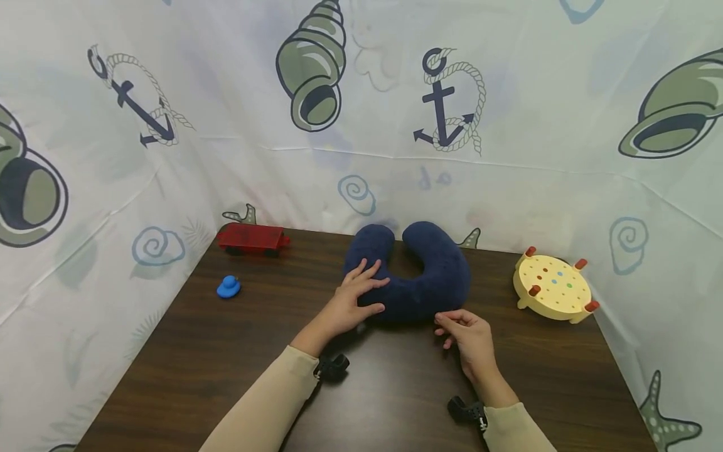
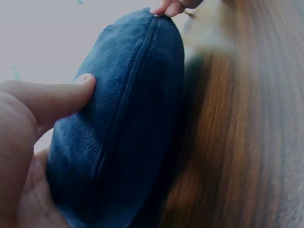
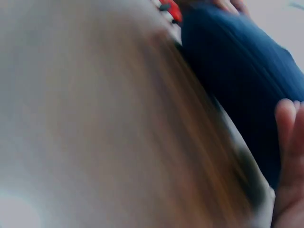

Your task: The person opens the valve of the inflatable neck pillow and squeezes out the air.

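A navy plush U-shaped neck pillow [image 1: 420, 292] lies on the table, its curved side toward me. Across its near left part rests my left hand [image 1: 356, 295], fingers spread over the top and thumb against the near side. In the left wrist view a zipper [image 2: 124, 97] runs along the pillow's outer edge, beside my left thumb [image 2: 64, 97]. My right hand [image 1: 467, 342] pinches the zipper pull [image 2: 156, 15] at the right end of that zipper, thumb against index finger. The pull is tiny and mostly covered by the fingertips. The right wrist view is blurred.
At the far left of the dark wooden table [image 1: 271, 339] stands a red toy wagon [image 1: 251, 238], with a small blue rubber duck [image 1: 228, 287] nearer. A yellow round pegged toy [image 1: 553, 285] with red-tipped legs sits at the right edge. Printed curtains [image 1: 390, 163] hang behind and beside.
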Motion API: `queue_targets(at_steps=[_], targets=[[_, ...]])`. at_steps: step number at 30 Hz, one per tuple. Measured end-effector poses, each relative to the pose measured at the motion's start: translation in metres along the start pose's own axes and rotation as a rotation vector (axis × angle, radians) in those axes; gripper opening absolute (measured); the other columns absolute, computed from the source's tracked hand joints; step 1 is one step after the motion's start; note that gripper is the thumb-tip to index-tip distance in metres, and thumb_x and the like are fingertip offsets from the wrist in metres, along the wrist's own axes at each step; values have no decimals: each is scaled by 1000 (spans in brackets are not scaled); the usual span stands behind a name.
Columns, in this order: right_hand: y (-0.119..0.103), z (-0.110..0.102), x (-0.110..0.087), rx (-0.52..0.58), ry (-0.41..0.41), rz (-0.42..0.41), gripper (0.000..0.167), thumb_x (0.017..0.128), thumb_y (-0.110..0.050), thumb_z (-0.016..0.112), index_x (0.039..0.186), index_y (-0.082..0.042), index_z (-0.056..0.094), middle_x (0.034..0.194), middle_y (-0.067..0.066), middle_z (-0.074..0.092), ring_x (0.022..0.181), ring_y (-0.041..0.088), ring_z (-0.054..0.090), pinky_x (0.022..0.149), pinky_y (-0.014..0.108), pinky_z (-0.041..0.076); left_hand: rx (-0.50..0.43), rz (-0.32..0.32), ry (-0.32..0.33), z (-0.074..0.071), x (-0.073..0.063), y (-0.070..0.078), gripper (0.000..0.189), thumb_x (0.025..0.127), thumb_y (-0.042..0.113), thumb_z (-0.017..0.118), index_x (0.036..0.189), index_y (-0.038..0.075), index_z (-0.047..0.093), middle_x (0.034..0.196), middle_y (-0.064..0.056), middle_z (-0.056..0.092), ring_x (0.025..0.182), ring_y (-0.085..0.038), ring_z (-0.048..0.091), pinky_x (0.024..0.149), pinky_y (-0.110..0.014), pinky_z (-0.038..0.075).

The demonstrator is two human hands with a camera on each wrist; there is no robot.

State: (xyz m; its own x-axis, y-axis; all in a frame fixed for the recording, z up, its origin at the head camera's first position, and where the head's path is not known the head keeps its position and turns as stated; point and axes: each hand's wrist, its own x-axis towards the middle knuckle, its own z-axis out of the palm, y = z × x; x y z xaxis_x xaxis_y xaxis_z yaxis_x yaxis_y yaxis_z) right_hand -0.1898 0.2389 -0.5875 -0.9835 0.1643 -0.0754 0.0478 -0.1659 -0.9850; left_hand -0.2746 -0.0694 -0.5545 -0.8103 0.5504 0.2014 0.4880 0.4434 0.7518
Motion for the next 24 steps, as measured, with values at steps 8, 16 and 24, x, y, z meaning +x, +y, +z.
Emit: queue_targets(at_steps=[8,16,24], targets=[[7,39,-21,32,51,23,34,93,-10,87,111,16,74,89,9,83,66,16,77,45,25,53,-8,42,-35,-7,0,-8,52,112,23,62,163,29,53,183,2,21,173,-26,6,130,-77,15],[13,77,-31,92,70,16,25,93,-6,86,108,12,78,92,14,83,68,16,78,45,24,53,-26,33,-4,-8,1,-8,51,111,20,63,161,23,55,182,-4,25,172,-27,12,133,-65,24],[17,119,-39,155,100,31,24,94,-4,84,110,13,78,99,23,82,67,16,79,43,23,51,-58,-30,99,-7,4,-12,41,108,22,69,149,24,68,175,3,39,166,-24,32,131,-58,32]])
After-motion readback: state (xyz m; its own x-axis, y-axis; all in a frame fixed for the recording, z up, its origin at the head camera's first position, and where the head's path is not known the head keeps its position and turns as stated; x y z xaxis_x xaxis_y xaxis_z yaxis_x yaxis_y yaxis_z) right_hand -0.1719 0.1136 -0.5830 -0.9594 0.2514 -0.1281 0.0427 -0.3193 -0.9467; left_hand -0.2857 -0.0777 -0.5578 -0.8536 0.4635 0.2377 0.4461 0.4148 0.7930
